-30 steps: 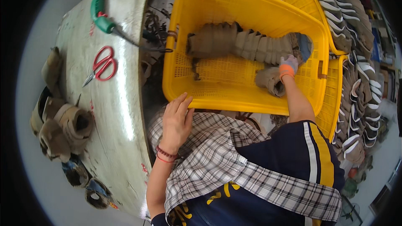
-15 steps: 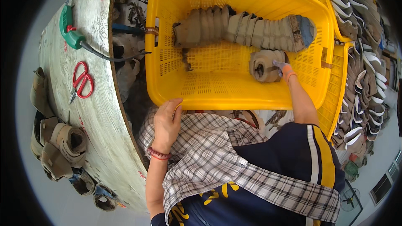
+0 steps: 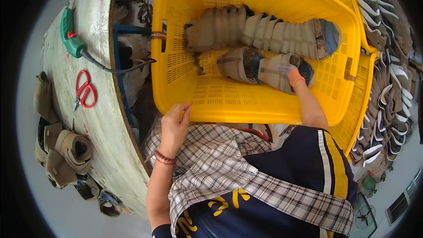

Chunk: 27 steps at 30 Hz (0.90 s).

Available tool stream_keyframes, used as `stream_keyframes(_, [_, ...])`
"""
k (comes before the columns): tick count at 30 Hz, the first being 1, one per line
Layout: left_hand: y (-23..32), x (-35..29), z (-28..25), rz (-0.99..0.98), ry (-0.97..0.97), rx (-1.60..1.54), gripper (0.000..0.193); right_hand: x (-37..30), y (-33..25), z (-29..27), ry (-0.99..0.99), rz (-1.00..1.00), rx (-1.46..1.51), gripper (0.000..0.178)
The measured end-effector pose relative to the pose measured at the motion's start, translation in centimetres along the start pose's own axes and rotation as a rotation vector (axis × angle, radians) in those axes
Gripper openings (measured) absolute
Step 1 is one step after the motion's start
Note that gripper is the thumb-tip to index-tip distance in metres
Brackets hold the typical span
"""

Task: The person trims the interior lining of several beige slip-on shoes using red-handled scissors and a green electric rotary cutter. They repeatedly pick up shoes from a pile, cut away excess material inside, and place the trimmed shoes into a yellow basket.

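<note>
My left hand [image 3: 175,121] is at the near left corner of a yellow plastic basket [image 3: 246,117], thumb and fingers closed on its rim. Inside, my gloved right hand [image 3: 291,73], orange at the wrist, is closed on a short row of beige shoe uppers [image 3: 273,71]. Motion blurs its fingers and those pieces. The row lies on its side, with dark blue showing at its right end and middle. Behind it, along the far wall, lies a longer row of nested beige uppers [image 3: 275,34], ending in blue at the right.
On the wooden table [image 3: 103,150] at left lie red-handled scissors [image 3: 84,90], a green corded tool [image 3: 70,35] and several loose uppers [image 3: 75,150]. More yellow baskets [image 3: 361,88] stand at right, beside stacked uppers with white edges [image 3: 387,101].
The rolled upper bundle seen end-on in my right hand now lies lengthwise as a short row in front of the long one. My right hand has shifted slightly left; my left hand stays at the rim.
</note>
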<state>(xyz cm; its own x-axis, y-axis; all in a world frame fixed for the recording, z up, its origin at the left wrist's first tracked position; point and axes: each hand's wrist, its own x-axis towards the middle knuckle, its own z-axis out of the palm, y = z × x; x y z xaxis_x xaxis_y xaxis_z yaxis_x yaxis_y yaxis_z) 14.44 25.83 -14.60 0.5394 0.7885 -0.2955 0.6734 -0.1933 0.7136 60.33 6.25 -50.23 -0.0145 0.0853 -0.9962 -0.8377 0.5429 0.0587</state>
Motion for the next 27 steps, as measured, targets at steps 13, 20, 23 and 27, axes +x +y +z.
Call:
stream_keyframes(13, [-0.3, 2.6, 1.2, -0.099, 0.1, -0.121, 0.017, -0.4, 25.8, 5.3, -0.11, 0.233, 0.077, 0.057])
stream_keyframes(20, [-0.8, 4.4, -0.4, -0.324, 0.091, -0.264, 0.02, -3.2, 33.5, 8.0, -0.202, -0.358, -1.648, 0.05])
stream_keyframes(23, [-3.5, 3.3, -0.9, -0.408, 0.143, -0.666, 0.022, -5.3, 31.5, 4.9, -0.154, -0.402, -1.875, 0.048])
stream_keyframes(27, [-4.0, 8.0, 0.0, -0.471, 0.223, -0.805, 0.029, -2.9, 26.4, 7.9, -0.289, -0.081, -1.833, 0.073])
